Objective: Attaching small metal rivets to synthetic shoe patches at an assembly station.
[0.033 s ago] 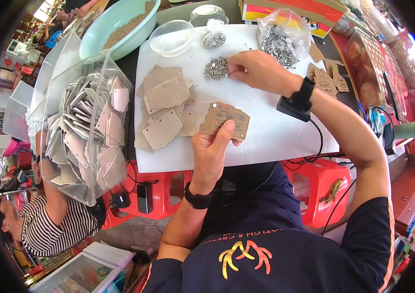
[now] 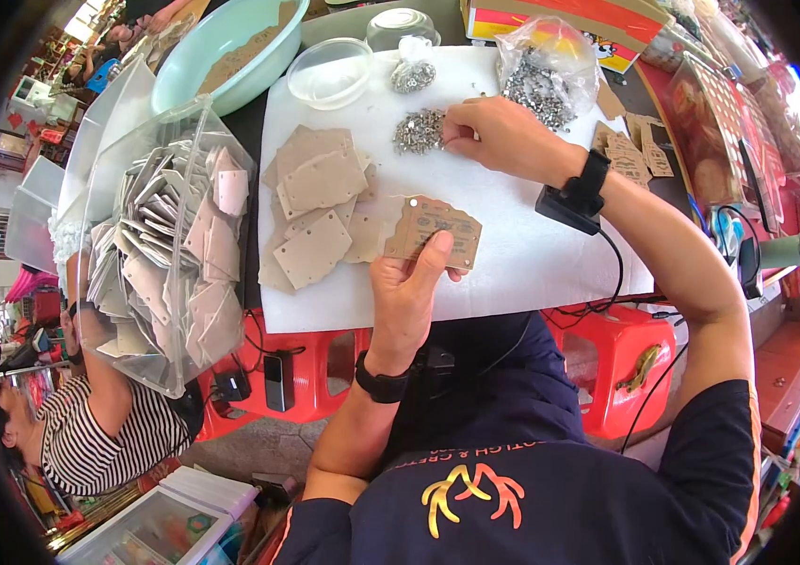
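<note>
My left hand [image 2: 407,294] holds a brown printed card tag [image 2: 435,229] by its lower edge, just above the white board [image 2: 532,259]. A small silver stud sits at the tag's upper left corner. My right hand [image 2: 503,137], with a black band and cable on its wrist, reaches over the board. Its fingertips pinch at the edge of a pile of small silver metal pieces [image 2: 416,132]. A loose stack of plain tan cards [image 2: 315,202] lies left of the held tag.
A clear bin of tags [image 2: 169,250] stands at the left. A clear bag of metal pieces [image 2: 541,80], a small clear bowl [image 2: 329,71] and a teal basin [image 2: 221,47] sit behind. Red stools [image 2: 607,358] stand under the board. A person in stripes [image 2: 89,438] sits lower left.
</note>
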`<state>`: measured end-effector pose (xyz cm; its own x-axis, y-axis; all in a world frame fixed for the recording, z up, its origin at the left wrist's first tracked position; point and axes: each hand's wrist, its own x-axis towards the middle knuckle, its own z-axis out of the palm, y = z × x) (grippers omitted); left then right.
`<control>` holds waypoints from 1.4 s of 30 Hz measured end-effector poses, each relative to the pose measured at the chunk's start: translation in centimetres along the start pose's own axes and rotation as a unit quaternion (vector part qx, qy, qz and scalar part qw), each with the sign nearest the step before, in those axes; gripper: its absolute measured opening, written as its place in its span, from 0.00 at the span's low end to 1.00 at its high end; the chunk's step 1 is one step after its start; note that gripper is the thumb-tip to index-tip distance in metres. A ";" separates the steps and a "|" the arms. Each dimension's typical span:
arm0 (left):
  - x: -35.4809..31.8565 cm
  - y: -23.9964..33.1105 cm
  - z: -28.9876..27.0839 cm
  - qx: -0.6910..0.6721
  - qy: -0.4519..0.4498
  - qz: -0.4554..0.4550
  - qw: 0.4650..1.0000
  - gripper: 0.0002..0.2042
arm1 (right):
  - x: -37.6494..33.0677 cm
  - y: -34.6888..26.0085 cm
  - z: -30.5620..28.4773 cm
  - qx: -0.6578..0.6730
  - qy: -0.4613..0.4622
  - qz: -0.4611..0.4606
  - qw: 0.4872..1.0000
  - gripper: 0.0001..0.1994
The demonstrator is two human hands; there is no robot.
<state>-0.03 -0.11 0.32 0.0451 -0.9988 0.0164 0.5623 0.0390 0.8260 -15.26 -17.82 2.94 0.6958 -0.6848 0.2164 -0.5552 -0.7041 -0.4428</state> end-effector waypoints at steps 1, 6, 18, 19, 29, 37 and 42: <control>0.0 0.0 -0.1 -0.002 -0.001 0.000 1.000 0.09 | -0.1 0.0 -0.2 0.008 -0.009 0.002 1.000 0.04; 0.2 -0.2 -0.3 -0.004 -0.008 0.000 1.000 0.09 | -1.2 1.0 -1.3 -0.002 -0.028 -0.018 0.999 0.04; 0.4 -0.2 -0.4 -0.024 -0.012 0.003 1.000 0.10 | -0.7 1.2 -2.0 0.024 -0.022 0.061 0.998 0.07; 0.4 -0.3 -0.6 -0.019 -0.013 0.007 1.000 0.10 | -0.5 0.9 -1.7 0.014 -0.020 0.058 0.998 0.07; 0.3 -0.5 -0.7 -0.017 -0.004 0.008 1.000 0.11 | -0.5 1.0 -1.0 -0.093 -0.009 0.036 0.995 0.06; 0.3 -0.4 -0.8 -0.015 -0.011 0.015 1.000 0.10 | -1.1 0.4 -2.0 -0.089 -0.057 0.055 0.993 0.07; 0.4 -0.5 -0.7 -0.010 -0.019 0.018 1.000 0.10 | -0.7 0.6 -1.6 -0.086 -0.009 0.102 0.991 0.08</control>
<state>0.28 -0.52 -0.45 0.0343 -0.9971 0.0683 0.5777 0.0755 0.8127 -16.81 -18.04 3.97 0.5687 -0.8134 0.1224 -0.7531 -0.5747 -0.3204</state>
